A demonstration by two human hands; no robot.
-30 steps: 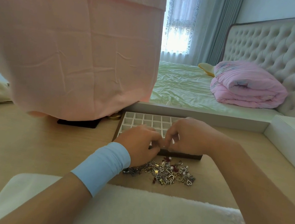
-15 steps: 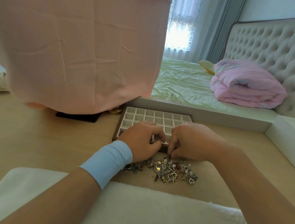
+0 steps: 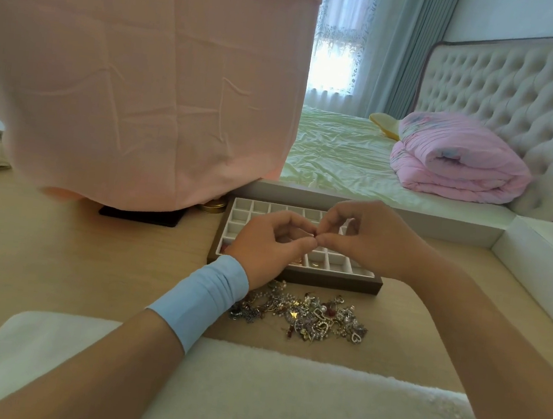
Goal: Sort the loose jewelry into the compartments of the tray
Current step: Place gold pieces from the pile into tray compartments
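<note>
L hand (image 3: 271,246) & R hand (image 3: 368,240) both pinch tiny red jewelry piece (image 3: 315,235), just above white-celled brown-framed tray (image 3: 329,281). Nearer than grip: tangled silver-gold jewelry pile (image 3: 307,316). Best lower, then release into cell directly under.

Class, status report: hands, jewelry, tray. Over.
Hands: left hand and right hand pinch one small red piece above tray. Unsorted jewelry pile on desk, near side of tray. Nothing blocking.

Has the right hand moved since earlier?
Yes. The right hand has lifted from the jewelry pile, at the front rim of the tray, to above its compartments, pinching a small red piece with the left hand.
</note>
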